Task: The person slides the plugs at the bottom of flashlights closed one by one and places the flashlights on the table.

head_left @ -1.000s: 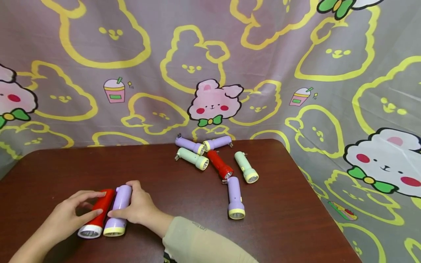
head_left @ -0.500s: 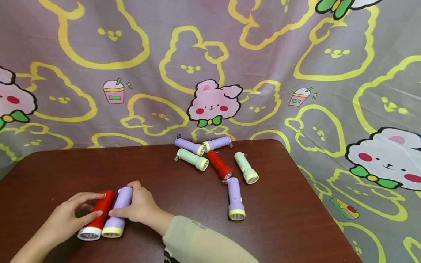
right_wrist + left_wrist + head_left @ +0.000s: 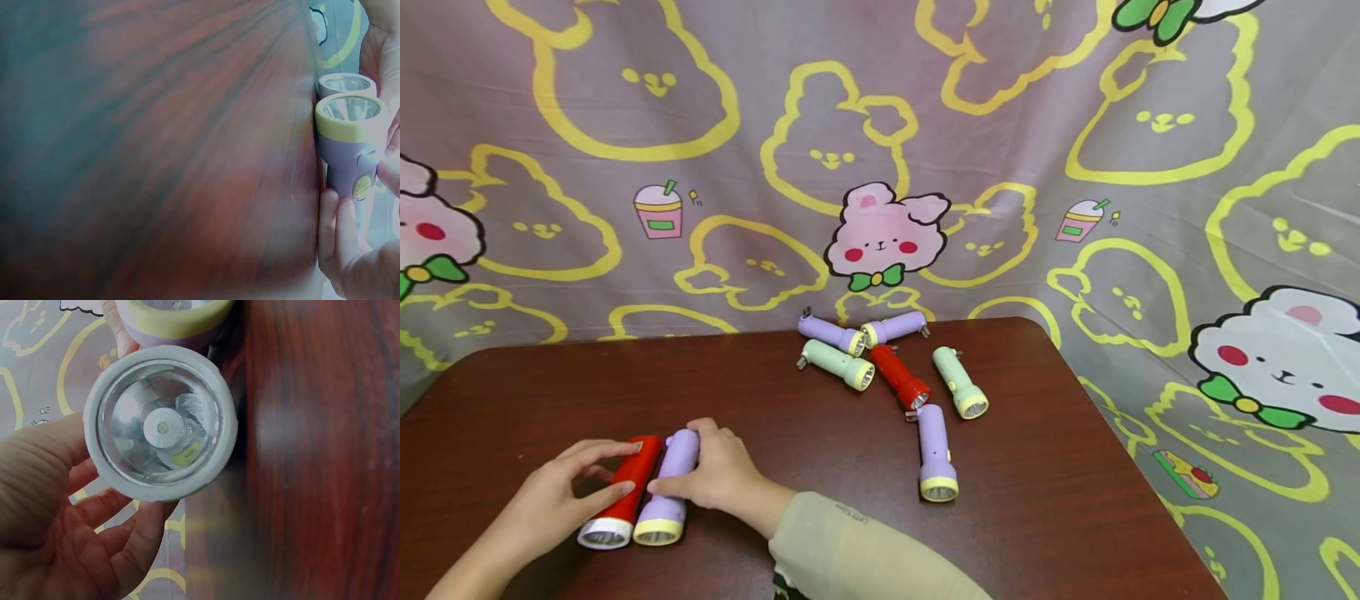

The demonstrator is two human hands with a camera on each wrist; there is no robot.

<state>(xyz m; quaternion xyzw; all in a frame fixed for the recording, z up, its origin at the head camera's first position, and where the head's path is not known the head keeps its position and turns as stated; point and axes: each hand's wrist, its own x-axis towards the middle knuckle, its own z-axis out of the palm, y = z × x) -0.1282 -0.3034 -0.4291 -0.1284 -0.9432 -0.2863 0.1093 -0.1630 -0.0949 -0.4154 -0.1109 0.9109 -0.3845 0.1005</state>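
Observation:
At the table's near left, my left hand grips a red flashlight with a white head, thumb on one side and fingers on the other. Its white rim and clear lens fill the middle of the left wrist view. Beside it, my right hand holds a purple flashlight with a yellow rim, thumb across the barrel and fingers at its far end. Both flashlights lie side by side, heads toward me, the rims close together. A yellow switch shows on the purple one in the right wrist view.
Toward the back right of the brown table lie several smaller flashlights: a red one, a pale green one, another green one, and a purple one nearer me. A patterned curtain hangs behind the table.
Both hands keep their hold with the two flashlights side by side. The purple flashlight's head has shifted slightly left and toward me, closer to the red one's white rim.

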